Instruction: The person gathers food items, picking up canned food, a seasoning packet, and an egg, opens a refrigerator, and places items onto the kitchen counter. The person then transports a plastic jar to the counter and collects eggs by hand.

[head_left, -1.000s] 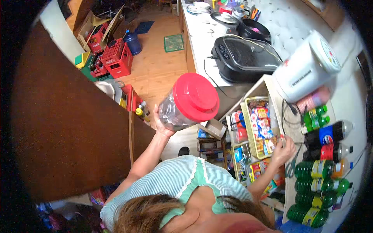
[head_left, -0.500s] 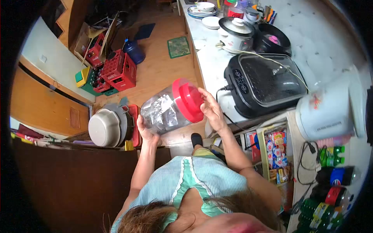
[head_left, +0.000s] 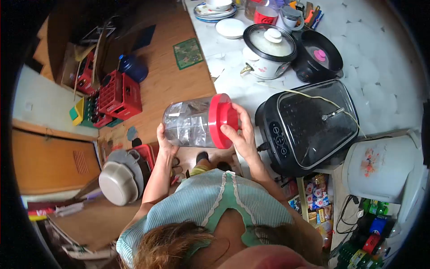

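Observation:
A clear plastic jar [head_left: 188, 125] with clear plastic packets inside lies tilted on its side between my hands, its red lid [head_left: 219, 121] toward the right. My left hand [head_left: 165, 142] supports the base end of the jar, with its fingers against the clear wall. Wrapped over the knob of the lid is my right hand [head_left: 242, 133], thumb and fingers on either side. To the right of that hand sits a black electric grill [head_left: 309, 125] with a glass lid on the counter.
On the white marbled counter [head_left: 224, 67] stand a white rice cooker [head_left: 268, 58], a black pan [head_left: 318, 56] and plates [head_left: 214, 12]. A white dispenser [head_left: 380, 166] is at right, near bottles [head_left: 374, 228]. Red crates [head_left: 120, 95] and basins [head_left: 118, 181] are at left.
My right hand has left the snack drawer and now grips the jar's lid. The jar has turned from tilted to nearly level. The view has shifted toward the counter.

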`<action>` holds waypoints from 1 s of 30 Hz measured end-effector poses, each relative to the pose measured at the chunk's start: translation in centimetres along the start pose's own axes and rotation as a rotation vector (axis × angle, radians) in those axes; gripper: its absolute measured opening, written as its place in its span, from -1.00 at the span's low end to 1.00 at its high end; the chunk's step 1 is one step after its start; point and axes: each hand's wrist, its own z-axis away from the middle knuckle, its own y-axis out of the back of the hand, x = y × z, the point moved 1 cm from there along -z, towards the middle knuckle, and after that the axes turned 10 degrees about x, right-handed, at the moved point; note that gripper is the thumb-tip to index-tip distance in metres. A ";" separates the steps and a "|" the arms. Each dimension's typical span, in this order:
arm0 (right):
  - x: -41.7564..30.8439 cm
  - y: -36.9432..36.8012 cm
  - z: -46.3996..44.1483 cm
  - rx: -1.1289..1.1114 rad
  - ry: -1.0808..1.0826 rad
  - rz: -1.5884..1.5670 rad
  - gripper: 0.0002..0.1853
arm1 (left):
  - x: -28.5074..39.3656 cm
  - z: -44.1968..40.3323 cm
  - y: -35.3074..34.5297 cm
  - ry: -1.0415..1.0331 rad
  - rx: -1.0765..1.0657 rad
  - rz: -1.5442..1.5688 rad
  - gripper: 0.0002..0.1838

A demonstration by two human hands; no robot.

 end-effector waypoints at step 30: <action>0.2 -10.5 -21.9 0.572 0.528 0.926 -0.30 | 1.3 -40.0 -15.2 0.365 -0.580 -0.401 -0.43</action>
